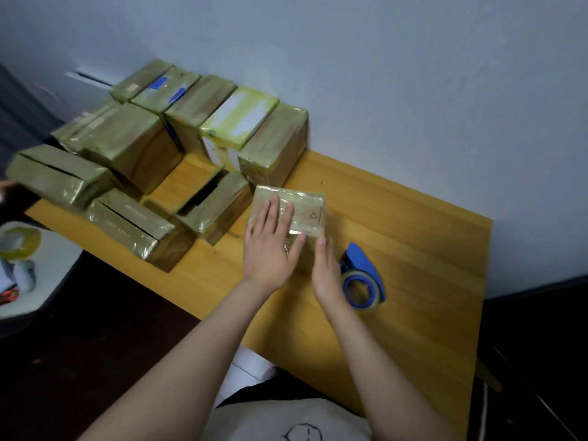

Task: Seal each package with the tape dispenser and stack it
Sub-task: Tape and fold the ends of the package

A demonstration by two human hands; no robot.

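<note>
While L hand (270, 246) presses pkg (307, 206), dispenser (364, 276) beside

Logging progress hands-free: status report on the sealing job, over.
Left grip flat on small tape-wrapped brown cardboard package. Right grip, fingers straight, at its near edge. Blue plastic tape dispenser lies just right. Nothing blocking.

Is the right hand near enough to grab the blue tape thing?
Probably yes. The tape dispenser lies on the table just beside the right hand, nothing between them. That hand is open, touching the package, so it holds nothing.
</note>
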